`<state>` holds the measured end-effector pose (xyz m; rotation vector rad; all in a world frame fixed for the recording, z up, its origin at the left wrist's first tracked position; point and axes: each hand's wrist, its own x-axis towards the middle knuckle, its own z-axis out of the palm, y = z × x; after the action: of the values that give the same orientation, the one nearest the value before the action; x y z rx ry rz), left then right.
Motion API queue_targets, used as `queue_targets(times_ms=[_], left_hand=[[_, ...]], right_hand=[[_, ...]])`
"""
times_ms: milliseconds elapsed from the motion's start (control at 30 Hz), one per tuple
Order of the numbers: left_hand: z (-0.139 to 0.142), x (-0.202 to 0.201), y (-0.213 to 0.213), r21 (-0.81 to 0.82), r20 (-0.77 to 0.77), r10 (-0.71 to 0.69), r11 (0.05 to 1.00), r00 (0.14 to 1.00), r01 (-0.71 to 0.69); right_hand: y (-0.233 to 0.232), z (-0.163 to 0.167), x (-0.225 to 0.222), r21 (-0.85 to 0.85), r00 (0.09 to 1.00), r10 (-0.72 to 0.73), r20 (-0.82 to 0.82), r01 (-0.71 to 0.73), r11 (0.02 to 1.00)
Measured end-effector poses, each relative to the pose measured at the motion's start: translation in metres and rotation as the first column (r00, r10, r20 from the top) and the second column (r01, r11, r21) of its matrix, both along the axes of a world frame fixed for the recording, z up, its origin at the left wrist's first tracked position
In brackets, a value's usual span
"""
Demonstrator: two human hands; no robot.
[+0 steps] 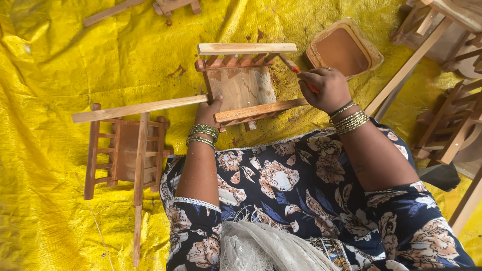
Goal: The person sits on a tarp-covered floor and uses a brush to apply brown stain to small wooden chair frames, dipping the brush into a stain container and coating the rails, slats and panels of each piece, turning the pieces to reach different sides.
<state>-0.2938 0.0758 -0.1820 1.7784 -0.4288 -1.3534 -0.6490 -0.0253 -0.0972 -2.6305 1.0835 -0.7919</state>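
Note:
A small wooden crate-like frame [241, 85] with slatted sides lies on the yellow sheet in front of me. My left hand [207, 113] grips its near left corner, thumb on the inner panel. My right hand [326, 88] holds a thin brush with a red handle [296, 69], its tip touching the frame's upper right corner by the reddish-stained slats. Both wrists wear bangles.
A tub of brown stain [344, 50] sits just right of the frame. A stained slatted wooden piece [125, 153] with long bare sticks across it lies to the left. More wooden parts [452, 125] pile up at the right edge, and others [173, 6] at the top.

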Motion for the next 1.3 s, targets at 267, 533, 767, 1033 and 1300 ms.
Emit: queue_targets(times_ms=[267, 533, 767, 1033, 1300], left_hand=[[0.003, -0.003, 0.002, -0.057, 0.001, -0.019, 0.998, 1.000, 0.019], [0.006, 0.001, 0.001, 0.023, 0.077, -0.063, 0.998, 0.995, 0.062], [0.017, -0.006, -0.003, -0.007, -0.028, 0.012, 1.000, 1.000, -0.012], [0.022, -0.006, -0.004, 0.025, 0.029, -0.043, 0.999, 0.999, 0.042], [0.027, -0.006, -0.006, 0.076, 0.300, -0.174, 0.984, 0.938, 0.159]], right_hand=[[-0.011, -0.011, 0.024, -0.029, 0.996, 0.050, -0.069, -0.052, 0.998], [0.001, -0.012, 0.012, 0.042, 1.000, -0.020, 0.009, 0.020, 0.999], [-0.013, -0.008, 0.027, -0.101, 0.995, -0.057, 0.085, 0.065, 0.993], [-0.002, -0.003, 0.014, -0.031, 0.997, -0.060, 0.050, 0.061, 0.998], [-0.008, -0.003, 0.023, -0.050, 0.995, -0.089, 0.035, 0.091, 0.995]])
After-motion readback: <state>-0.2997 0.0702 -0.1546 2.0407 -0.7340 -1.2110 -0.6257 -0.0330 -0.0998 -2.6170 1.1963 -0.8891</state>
